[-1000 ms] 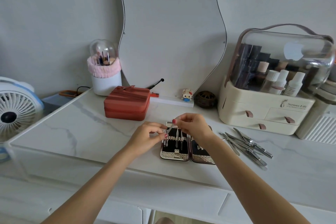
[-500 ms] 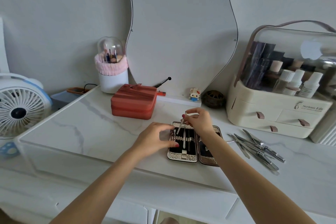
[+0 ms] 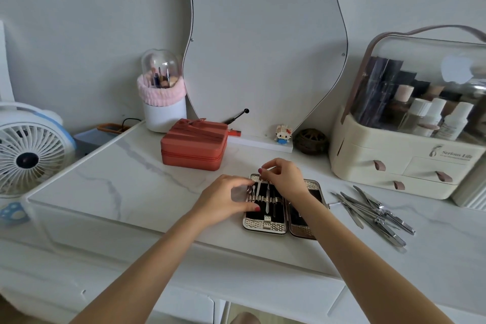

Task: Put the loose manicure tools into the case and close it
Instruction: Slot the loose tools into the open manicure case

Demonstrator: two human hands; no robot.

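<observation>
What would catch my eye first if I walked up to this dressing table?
Probably the two hands meeting over the open manicure case at the front middle of the marble table: the right hand pinches a slim metal tool at the case's far edge, while the left hand rests on its left side. Next, the heap of loose steel tools lying just right of the case.

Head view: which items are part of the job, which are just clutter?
Job:
open manicure case
loose metal tools
thin tool pinched by right hand
left hand on the case

Clutter:
red zip box
fan
brush holder
cosmetics organizer
mirror
</observation>
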